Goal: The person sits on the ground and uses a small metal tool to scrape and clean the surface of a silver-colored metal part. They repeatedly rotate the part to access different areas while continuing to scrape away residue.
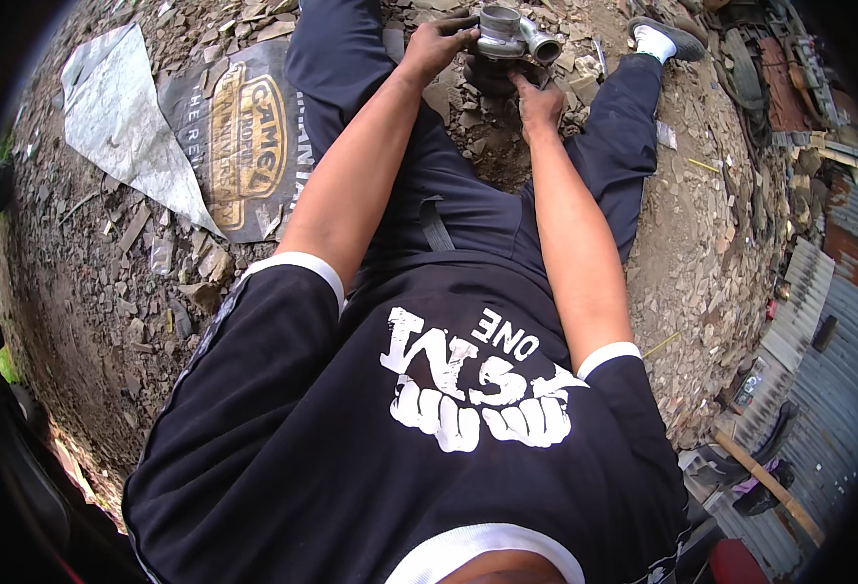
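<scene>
Near the top of the view, between my spread legs, a metal turbocharger point(500, 41) is held just above the stony ground. Its pale, silvery housing has a round opening on top and a pipe outlet point(544, 47) pointing right. The darker lower part point(488, 78) sits beneath, partly in shadow. My left hand point(437, 47) grips the housing from the left, fingers bent over its upper side. From the right, my right hand point(542, 103) closes on the dark lower part, below the outlet; some of its fingertips are hidden behind it.
Broken stones and dirt point(692, 234) surround me. A dark printed sheet point(254, 146) and a crumpled pale sheet point(127, 122) lie left of my legs. At the right are corrugated metal sheets point(818, 360), a wooden handle point(769, 484) and dark tyre-like scrap point(743, 73).
</scene>
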Available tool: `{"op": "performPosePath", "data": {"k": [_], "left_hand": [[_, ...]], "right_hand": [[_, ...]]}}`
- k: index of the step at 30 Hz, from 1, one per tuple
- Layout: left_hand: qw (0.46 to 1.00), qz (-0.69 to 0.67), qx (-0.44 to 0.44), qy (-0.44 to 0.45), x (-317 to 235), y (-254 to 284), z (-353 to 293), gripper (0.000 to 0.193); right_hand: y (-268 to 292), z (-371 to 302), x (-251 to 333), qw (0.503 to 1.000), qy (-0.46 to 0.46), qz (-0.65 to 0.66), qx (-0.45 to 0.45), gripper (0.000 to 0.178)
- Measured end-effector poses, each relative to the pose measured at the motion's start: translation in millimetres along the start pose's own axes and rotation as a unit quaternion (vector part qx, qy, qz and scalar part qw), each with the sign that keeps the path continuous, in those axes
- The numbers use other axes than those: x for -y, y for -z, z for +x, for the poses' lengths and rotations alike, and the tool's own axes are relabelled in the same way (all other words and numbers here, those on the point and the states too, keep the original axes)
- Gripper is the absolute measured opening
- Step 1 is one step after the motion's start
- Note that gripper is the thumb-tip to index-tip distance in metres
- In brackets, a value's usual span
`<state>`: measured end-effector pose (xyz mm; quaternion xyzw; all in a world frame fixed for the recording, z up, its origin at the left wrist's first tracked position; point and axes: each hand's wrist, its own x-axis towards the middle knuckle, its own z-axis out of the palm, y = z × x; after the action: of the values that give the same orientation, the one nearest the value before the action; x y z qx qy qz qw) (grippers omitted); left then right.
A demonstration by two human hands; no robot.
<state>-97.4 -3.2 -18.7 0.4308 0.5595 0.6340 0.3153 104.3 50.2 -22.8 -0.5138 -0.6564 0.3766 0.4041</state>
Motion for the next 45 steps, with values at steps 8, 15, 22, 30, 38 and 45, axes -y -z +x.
{"op": "performPosePath", "data": {"k": [8, 15, 22, 30, 38, 45], "left_hand": [[0.996, -0.049, 0.008, 0.071, 2, 3, 0, 0.042], [0.999, -0.034, 0.01, 0.035, 7, 1, 3, 0.047], [0.998, -0.017, 0.013, 0.062, 22, 4, 8, 0.046], [0.995, 0.096, -0.006, 0.026, -6, 2, -7, 0.056], [0.988, 0.153, 0.018, -0.028, -14, -13, -14, 0.068], [0.993, 0.116, 0.037, 0.004, -14, -13, -13, 0.069]], "right_hand": [[4, -7, 23, 0.992, -0.025, -0.125, 0.013, 0.05], [-1, 8, -5, 0.989, -0.018, -0.145, 0.001, 0.042], [-1, 6, -3, 0.992, -0.03, -0.125, 0.009, 0.04], [42, 7, 29, 0.901, -0.343, 0.26, 0.05, 0.028], [81, -5, 33, 0.941, -0.053, -0.282, 0.177, 0.034], [65, -20, 69, 0.906, 0.021, -0.389, 0.164, 0.028]]}}
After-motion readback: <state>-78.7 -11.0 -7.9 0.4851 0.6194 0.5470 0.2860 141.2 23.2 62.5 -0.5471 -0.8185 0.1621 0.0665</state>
